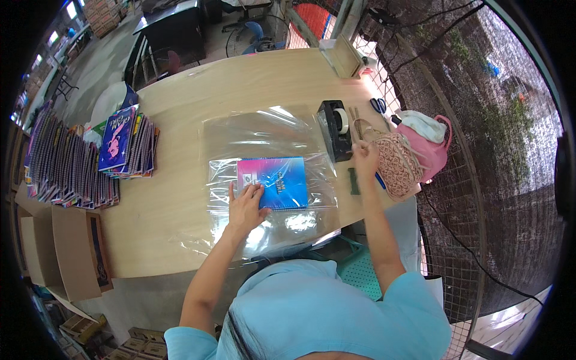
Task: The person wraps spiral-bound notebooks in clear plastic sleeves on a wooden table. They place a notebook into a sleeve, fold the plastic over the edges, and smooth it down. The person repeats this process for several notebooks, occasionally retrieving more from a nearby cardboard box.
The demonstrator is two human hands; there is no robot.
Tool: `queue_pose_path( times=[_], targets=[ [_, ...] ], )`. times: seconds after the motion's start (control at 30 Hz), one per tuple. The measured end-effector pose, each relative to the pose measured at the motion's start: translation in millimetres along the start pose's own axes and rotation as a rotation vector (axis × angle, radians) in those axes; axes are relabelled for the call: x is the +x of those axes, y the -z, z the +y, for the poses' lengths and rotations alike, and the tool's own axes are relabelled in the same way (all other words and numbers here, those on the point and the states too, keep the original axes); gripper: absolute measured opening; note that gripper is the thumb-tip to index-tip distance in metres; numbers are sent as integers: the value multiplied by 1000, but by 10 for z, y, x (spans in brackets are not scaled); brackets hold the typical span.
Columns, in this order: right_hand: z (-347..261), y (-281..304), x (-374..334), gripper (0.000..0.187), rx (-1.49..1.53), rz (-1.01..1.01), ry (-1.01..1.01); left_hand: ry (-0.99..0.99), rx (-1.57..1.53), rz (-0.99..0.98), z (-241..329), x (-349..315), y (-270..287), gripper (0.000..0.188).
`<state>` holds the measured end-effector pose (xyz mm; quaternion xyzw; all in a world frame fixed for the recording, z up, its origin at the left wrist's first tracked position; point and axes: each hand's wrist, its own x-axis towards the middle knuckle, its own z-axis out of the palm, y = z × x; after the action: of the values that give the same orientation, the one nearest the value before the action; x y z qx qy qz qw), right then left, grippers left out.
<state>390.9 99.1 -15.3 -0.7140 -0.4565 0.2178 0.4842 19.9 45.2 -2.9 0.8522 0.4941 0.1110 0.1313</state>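
A spiral notebook [288, 183] with a blue and pink cover lies inside clear plastic film on the table. My left hand [246, 210] rests flat on its lower left part, fingers spread over the film. More clear film [258, 132] stretches beyond the notebook and toward the table's near edge. Just right of it stands a black tape dispenser [333, 132] with a roll of tape [342, 120]. Beside the dispenser's near end is my right hand [366, 157], its fingers pinched together. Whatever they hold is too small to make out.
Stacks of spiral notebooks [72, 162] stand at the table's left, above an open cardboard box [75, 252]. Along the right edge lie scissors [378, 106], a patterned pouch [396, 162], a pink bag [429, 147] and a dark green strip [354, 181]. Wire mesh borders that side.
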Motion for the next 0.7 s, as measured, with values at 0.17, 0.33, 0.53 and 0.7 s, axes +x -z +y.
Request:
queue_pose_path(
  times=[0.17, 0.33, 0.53, 0.7],
  targets=[
    [86, 68, 618, 16, 272, -105, -714, 16, -7, -20, 51, 9, 57, 63],
    [200, 37, 476, 15, 134, -67, -361, 16, -5, -15, 44, 14, 55, 64],
    [459, -33, -72, 22, 483, 148, -769, 17, 3, -3, 61, 0, 58, 63],
    [484, -327, -390, 16, 982, -56, -657, -33, -8, 46, -41, -4, -33, 64]
  ],
)
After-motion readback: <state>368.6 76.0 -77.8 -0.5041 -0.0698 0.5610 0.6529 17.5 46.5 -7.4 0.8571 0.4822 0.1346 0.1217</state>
